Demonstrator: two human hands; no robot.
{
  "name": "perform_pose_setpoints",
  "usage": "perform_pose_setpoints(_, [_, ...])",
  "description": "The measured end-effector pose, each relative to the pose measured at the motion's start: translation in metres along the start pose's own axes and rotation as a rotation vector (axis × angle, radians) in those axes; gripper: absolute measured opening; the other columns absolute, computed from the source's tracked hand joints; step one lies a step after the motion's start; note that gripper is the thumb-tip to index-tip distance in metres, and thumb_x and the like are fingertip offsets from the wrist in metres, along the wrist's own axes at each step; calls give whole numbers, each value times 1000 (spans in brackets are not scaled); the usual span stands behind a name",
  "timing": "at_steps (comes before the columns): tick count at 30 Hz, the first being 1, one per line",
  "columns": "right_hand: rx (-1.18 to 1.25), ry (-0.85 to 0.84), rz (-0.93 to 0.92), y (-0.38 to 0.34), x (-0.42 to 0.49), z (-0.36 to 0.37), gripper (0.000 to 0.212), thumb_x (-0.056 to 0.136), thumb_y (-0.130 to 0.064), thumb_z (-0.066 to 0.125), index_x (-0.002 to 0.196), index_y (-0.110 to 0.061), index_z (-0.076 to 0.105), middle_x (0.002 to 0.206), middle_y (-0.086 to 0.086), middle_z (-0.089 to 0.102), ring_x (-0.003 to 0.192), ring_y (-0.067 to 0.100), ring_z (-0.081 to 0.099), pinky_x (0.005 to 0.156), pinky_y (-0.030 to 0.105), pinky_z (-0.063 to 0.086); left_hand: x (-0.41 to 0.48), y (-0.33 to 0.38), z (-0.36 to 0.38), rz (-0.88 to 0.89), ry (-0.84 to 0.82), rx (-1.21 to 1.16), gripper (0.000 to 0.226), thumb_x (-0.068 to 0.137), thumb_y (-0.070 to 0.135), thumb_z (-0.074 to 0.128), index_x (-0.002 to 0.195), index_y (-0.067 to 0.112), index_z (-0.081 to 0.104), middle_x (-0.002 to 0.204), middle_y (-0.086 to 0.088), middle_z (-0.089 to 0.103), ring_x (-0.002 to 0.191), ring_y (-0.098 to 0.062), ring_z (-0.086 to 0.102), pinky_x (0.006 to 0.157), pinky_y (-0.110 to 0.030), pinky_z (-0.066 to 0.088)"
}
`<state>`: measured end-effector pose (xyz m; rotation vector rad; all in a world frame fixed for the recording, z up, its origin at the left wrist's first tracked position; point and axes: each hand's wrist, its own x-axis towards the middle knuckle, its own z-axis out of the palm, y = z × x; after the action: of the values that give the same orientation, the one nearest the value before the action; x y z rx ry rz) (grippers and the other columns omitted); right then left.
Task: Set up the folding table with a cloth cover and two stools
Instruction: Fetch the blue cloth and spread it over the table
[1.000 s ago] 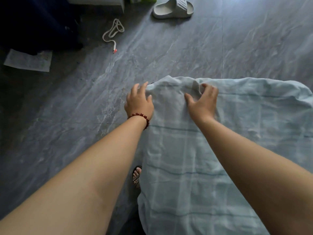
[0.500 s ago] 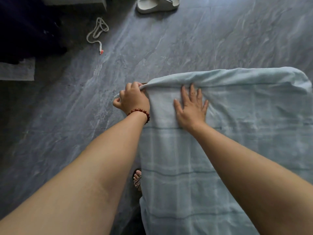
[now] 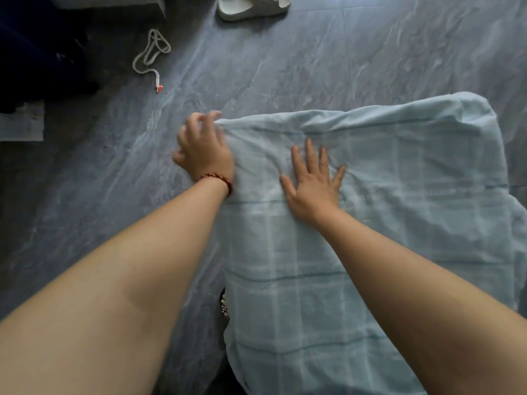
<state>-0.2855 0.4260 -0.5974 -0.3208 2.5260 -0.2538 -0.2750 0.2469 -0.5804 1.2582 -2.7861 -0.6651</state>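
Note:
A pale blue checked cloth point(image 3: 385, 223) lies spread over the table, which is fully hidden beneath it. My left hand point(image 3: 204, 151), with a red bead bracelet on the wrist, is blurred at the cloth's far left corner; its fingers are apart and the fingertips touch the cloth's edge. My right hand point(image 3: 312, 183) lies flat on the cloth just right of it, palm down with fingers spread. The cloth's far edge is rumpled and folded over near the far right corner point(image 3: 467, 104). No stool is in view.
Grey marbled floor tiles point(image 3: 313, 61) surround the table. A pale slipper point(image 3: 251, 7) lies at the top, a white cord point(image 3: 151, 52) and a dark shape point(image 3: 34, 52) at the upper left, a paper sheet point(image 3: 21, 126) at left. My sandalled foot point(image 3: 224, 306) shows below the cloth's left edge.
My left hand has let go of the cloth corner it gripped and opened its fingers. My right hand has slid toward me and spread flat. The cloth's far edge lies flatter.

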Motion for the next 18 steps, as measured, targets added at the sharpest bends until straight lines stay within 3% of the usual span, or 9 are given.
perform_pose_setpoints(3, [124,-9,-19,-2,4,-3,61,98,-47,32,151,-34,5,159,-10,-16,145,16,-20,111,53,-17,-50,8,19,222,-226,35,45,94,40,42,138,43,36,156,5,14,144,-19,10,107,-47,18])
perform_pose_setpoints(7, [167,65,-85,13,-3,-6,56,99,-36,36,151,-29,16,160,-6,-6,147,15,-9,116,49,-9,-77,1,44,226,-412,171,59,94,55,31,145,48,3,156,7,-21,143,-19,-22,110,-61,1])
perform_pose_setpoints(9, [53,110,-86,35,-12,-3,54,100,-38,33,151,-32,15,160,-6,-5,147,14,-7,117,47,-9,-70,-4,48,242,-416,220,61,92,61,26,144,50,-5,154,8,-25,141,-20,-25,108,-65,0])
perform_pose_setpoints(12, [-70,108,78,72,-30,1,55,99,-46,26,150,-40,3,159,-11,-14,146,13,-13,112,52,-13,-62,-4,47,262,-425,239,61,91,64,22,142,51,-8,154,8,-27,140,-21,-27,105,-69,3])
perform_pose_setpoints(14, [-82,86,157,89,-43,3,57,99,-48,24,149,-40,-1,158,-11,-17,146,14,-16,112,53,-13,-63,-2,46,258,-430,261,61,91,65,20,142,51,-10,153,7,-28,140,-22,-28,104,-71,3])
perform_pose_setpoints(18, [-27,61,142,96,-55,6,59,99,-44,28,151,-34,2,159,-6,-16,146,18,-15,116,49,-8,-82,7,42,242,-403,391,60,93,60,14,143,45,-15,152,1,-31,140,-24,-29,104,-69,-10])
